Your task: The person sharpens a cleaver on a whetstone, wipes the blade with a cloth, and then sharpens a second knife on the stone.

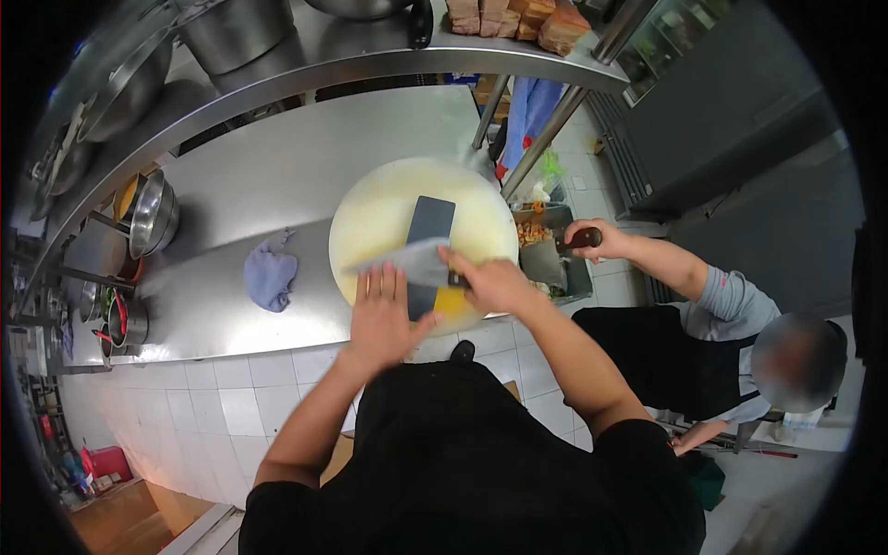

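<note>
A cleaver (412, 261) lies flat across a dark grey whetstone (432, 218), which rests on a round, pale cutting board (370, 203). My right hand (499, 284) is closed around the cleaver's dark handle. The fingers of my left hand (380, 310) are stretched out flat, their tips on the blade. Part of the whetstone is hidden under the blade. Beside its near end shows a yellow patch (453, 302) that I cannot identify.
A crumpled blue cloth (270, 271) lies on the steel table (231, 203). Steel bowls (155, 217) stand at the left. A shelf (351, 67) runs overhead. At the right, a co-worker (638, 356) holds another cleaver (580, 240) near a grey bin (581, 277) of scraps.
</note>
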Tool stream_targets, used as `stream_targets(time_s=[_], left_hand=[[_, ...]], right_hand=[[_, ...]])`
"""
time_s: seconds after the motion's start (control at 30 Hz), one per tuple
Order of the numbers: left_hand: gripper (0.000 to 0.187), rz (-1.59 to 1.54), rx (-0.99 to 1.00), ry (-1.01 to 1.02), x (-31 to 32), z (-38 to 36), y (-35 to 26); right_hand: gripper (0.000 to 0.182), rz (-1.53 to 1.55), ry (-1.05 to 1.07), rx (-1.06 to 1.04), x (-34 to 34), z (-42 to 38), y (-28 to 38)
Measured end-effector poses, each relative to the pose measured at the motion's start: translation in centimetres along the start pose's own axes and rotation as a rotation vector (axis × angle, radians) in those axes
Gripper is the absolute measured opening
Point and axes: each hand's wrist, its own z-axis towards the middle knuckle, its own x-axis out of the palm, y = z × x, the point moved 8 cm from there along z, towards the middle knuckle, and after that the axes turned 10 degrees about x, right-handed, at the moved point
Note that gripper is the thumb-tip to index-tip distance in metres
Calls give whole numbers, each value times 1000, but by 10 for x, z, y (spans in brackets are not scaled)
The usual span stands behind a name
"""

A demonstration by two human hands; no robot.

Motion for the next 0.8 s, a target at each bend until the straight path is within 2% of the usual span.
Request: stream_targets(time_s=[0.07,0.13,0.2,0.23,0.3,0.37,0.43,0.47,0.5,0.6,0.63,0.7,0.77,0.8], left_hand=[[100,-45,-9,-23,7,55,39],[101,-105,-12,-36,1,67,37],[97,-60,-79,100,1,59,31],[97,-63,-78,99,-8,43,17],[95,78,-73,373,-6,-7,-17],[94,99,-54,353,-14,-14,-25],[93,94,-44,374,0,-21,-23],[93,58,-8,170,7,5,-2],[93,27,31,-42,1,31,16],[91,-104,-34,44,1,77,45],[91,-108,-34,42,-1,72,38],[94,8,-20,172,3,39,10],[98,-24,-11,288,-2,-6,-25],[98,-17,-5,285,-1,-8,-29]], right_hand=[[82,17,-34,50,-28,33,-10],[79,33,-98,44,-37,45,-14],[81,31,-68,39,-22,29,-11],[83,37,-38,25,-11,17,-6],[89,9,-13,-40,17,-20,5],[88,55,-556,-366,-6,-51,28],[88,-16,-18,-31,20,-17,1],[86,-30,3,25,-5,-4,2],[85,18,-71,45,-12,15,-9],[85,25,-123,72,-28,33,-17],[85,17,-102,73,-25,27,-16],[88,-1,-67,27,-6,4,-9],[92,-45,77,-3,13,-35,2],[92,-43,68,-1,11,-35,0]])
